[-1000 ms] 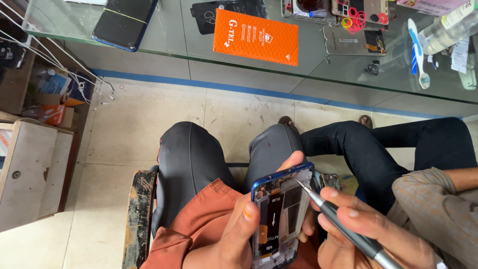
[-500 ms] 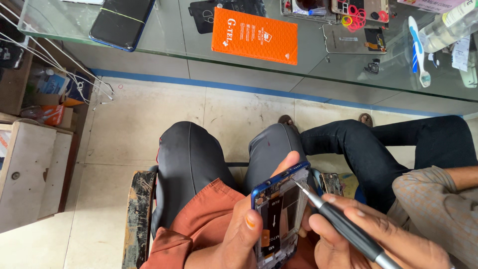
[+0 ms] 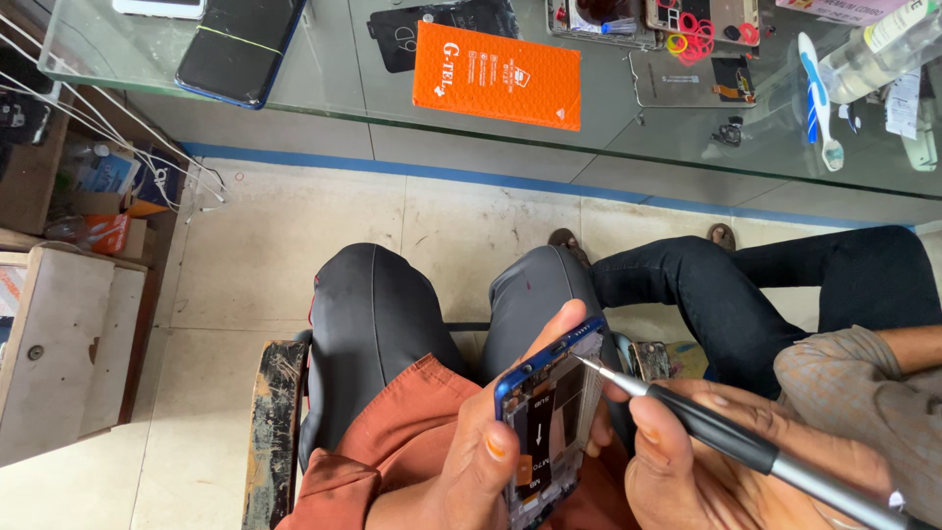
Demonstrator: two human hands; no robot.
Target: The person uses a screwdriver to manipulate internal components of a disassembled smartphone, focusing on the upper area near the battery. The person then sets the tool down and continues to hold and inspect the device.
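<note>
Blue-framed opened phone, held over my lap: my left hand wraps its edges, thumb on the inside. My right hand grips a screwdriver, tip at the phone's upper corner.

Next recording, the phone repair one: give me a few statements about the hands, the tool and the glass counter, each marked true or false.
1. The left hand holds an opened blue-framed phone. True.
2. The right hand holds a hammer. False: it holds a pointed screwdriver.
3. The tool's tip touches the phone's upper edge. True.
4. The orange packet lies on the floor. False: it lies on the glass counter.
5. A toothbrush lies on the counter. True.
</note>
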